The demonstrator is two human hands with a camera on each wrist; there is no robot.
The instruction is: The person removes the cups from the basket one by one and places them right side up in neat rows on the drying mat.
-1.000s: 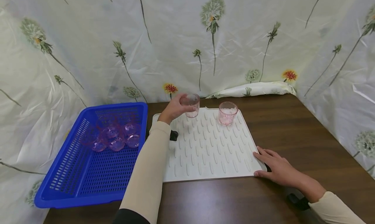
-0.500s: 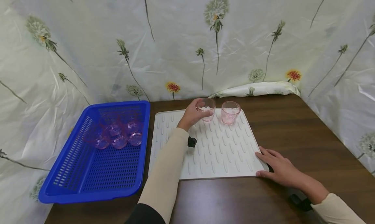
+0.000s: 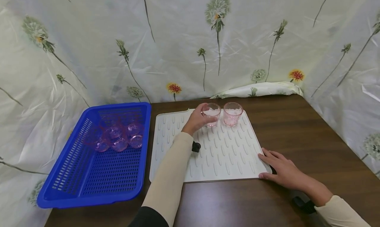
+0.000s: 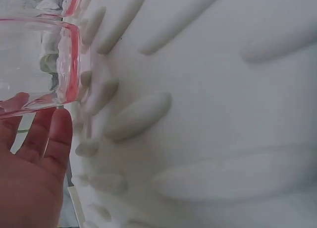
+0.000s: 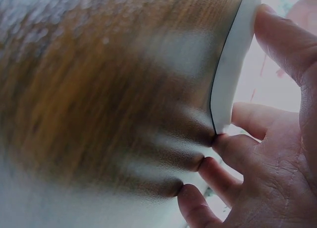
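My left hand [image 3: 197, 120] holds a clear pink-tinted drinking glass [image 3: 212, 112], thumb in front and fingers around its left side. The glass is upright at the back of a white ridged drying mat [image 3: 219, 159]. Its base looks to be on or very near the mat. Just right of it stands a second, similar glass [image 3: 233, 114], with a narrow gap between. In the left wrist view, the held glass [image 4: 34, 64] is cut off by the frame. My right hand [image 3: 282, 169] rests at the mat's front right corner, its thumb on the mat edge [image 5: 230, 74] and fingers spread.
A blue perforated basket [image 3: 89, 202] stands left of the mat, with several pink glasses [image 3: 118, 144] grouped toward its back. The dark wooden table [image 3: 297, 131] extends right and in front. Floral sheeting [image 3: 178, 55] hangs behind, its fold [image 3: 261, 89] lying along the back edge.
My left hand has carried the glass rightward and down toward the mat, beside the second glass. The right hand stays at the mat corner. The head view has shifted slightly.
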